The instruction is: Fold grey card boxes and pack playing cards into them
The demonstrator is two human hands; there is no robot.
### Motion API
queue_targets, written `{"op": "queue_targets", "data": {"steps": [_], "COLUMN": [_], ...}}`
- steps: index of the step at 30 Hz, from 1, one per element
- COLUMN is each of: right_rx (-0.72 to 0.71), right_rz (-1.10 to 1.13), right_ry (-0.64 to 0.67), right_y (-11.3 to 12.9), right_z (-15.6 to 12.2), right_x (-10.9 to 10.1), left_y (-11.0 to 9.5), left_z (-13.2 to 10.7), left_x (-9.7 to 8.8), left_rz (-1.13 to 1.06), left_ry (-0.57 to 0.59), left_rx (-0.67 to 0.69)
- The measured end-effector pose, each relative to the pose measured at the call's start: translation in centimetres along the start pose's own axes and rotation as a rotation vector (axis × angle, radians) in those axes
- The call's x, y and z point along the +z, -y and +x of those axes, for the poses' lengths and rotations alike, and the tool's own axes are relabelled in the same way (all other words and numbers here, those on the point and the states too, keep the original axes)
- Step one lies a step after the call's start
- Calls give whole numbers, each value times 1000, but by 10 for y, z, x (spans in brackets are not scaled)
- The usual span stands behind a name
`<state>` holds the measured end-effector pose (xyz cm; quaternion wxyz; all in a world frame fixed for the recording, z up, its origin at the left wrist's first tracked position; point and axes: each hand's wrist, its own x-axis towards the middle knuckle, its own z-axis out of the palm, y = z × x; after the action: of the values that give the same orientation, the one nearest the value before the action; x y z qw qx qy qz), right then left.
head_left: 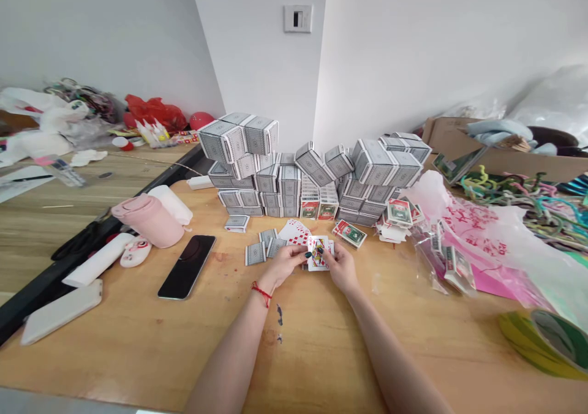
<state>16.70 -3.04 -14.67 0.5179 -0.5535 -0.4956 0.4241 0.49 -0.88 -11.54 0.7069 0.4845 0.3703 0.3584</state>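
My left hand and my right hand meet over the middle of the wooden table. Both pinch a small stack of playing cards, a face card on top. A red string circles my left wrist. Just beyond the hands lie a fan of red-suited cards and a few face-down cards. Behind them rises a wall of stacked grey card boxes, with red-and-green decks at its foot.
A black phone, a pink cup on its side, a white case and white rolls lie at left. A pink plastic bag, coloured pipe cleaners, a cardboard box and tape rolls fill the right.
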Motion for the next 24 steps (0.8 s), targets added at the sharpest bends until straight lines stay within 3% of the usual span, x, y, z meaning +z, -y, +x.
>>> {"op": "queue_targets", "data": {"steps": [5, 10, 17, 24], "right_rx": [-13, 5, 31, 43], "right_rz": [-12, 52, 192, 263], "right_ry": [-3, 25, 100, 153], "right_y": [2, 6, 7, 8], "right_z": [-4, -6, -5, -6], "right_x": [3, 4, 5, 7], "left_y": [2, 8, 10, 15], "left_z": [1, 5, 5, 0], "left_x": [5, 7, 9, 22], "left_rz": [46, 121, 229, 513], "left_ry": [-69, -230, -301, -462], "left_rx": [13, 52, 75, 261]}}
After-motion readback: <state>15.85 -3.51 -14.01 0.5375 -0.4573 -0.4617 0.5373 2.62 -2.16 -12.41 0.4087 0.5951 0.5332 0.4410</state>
